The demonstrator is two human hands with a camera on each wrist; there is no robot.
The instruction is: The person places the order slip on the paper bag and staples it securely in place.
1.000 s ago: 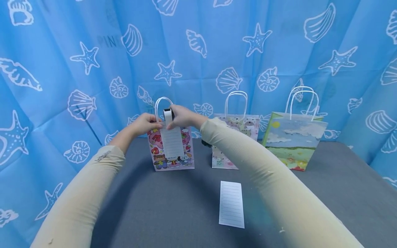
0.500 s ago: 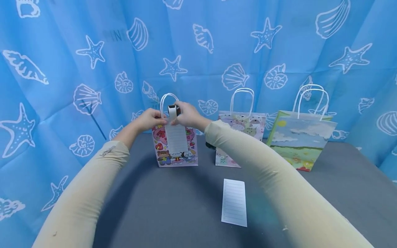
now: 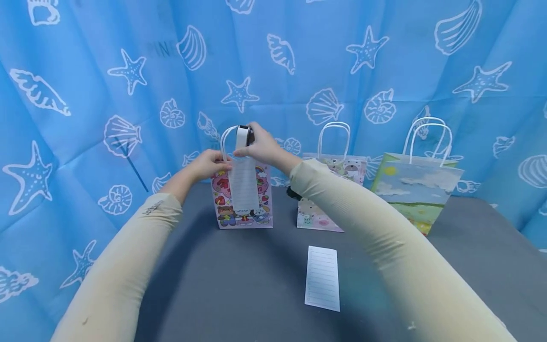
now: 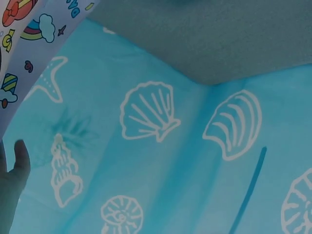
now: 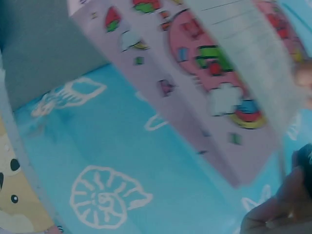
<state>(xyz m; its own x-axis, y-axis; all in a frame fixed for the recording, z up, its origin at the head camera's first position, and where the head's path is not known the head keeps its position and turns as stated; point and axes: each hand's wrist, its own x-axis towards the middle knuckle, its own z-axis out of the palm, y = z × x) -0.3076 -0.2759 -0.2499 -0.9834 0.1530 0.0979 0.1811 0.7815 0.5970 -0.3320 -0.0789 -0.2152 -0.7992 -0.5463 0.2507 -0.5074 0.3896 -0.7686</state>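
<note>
On the left of the head view stands a pink paper gift bag [image 3: 264, 209] with cartoon animals and white handles. A lined white paper slip [image 3: 244, 187] lies upright against its front. My left hand [image 3: 205, 165] pinches the slip's upper left edge and the bag's top edge between thumb and fingers. My right hand [image 3: 266, 146] grips a small white and black device [image 3: 241, 137], stapler-like and seen end-on, just above the slip's top edge. In the right wrist view, the slip hangs over the bag's front and the device is mostly cut off.
A second lined slip [image 3: 322, 278] lies on the grey table [image 3: 256, 285]. Partly behind my right arm stand a pale animal-print bag [image 3: 312, 216] and a landscape-print bag [image 3: 423, 185]. A blue shell-print curtain [image 3: 273, 66] hangs behind.
My right hand has lifted the device up from the slip's top edge. The left hand keeps its pinch at the bag's top. The head view has shifted slightly.
</note>
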